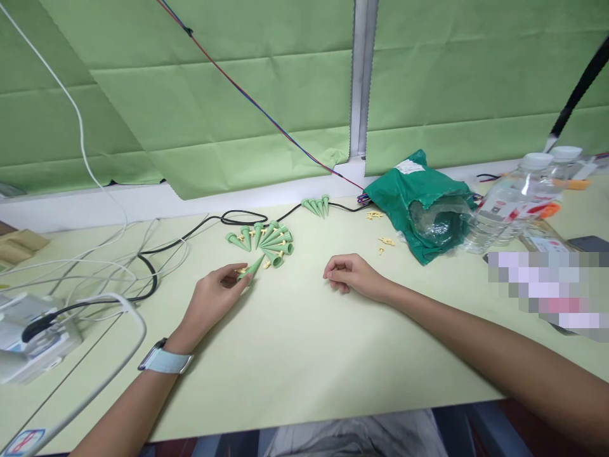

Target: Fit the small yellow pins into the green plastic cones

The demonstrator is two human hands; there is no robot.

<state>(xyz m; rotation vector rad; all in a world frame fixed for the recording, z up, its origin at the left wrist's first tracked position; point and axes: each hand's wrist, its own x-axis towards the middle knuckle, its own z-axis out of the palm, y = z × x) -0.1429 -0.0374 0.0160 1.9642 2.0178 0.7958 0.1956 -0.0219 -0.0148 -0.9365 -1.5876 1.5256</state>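
My left hand (pixel 219 289) pinches a green cone-shaped spike (pixel 254 268) between thumb and fingers, just above or on the table. Its point faces up and right; a bit of yellow shows by the fingers. Beyond it lies a fanned cluster of green spikes (pixel 276 236) with small yellow valve-like pieces among them. My right hand (pixel 352 276) rests near the middle of the table, fingers curled and thumb against them, with nothing visible in it. Small yellow pieces (pixel 386 242) lie beyond it to the right. Several more green spikes (pixel 316 206) are near the wall.
A torn green plastic bag (pixel 404 197) lies at the back right, beside clear water bottles (pixel 504 203). White cables (pixel 109 266) and a power strip (pixel 38 336) crowd the left side. A black cable (pixel 190 231) runs along the back. Green sheets (pixel 266 82) cover the wall.
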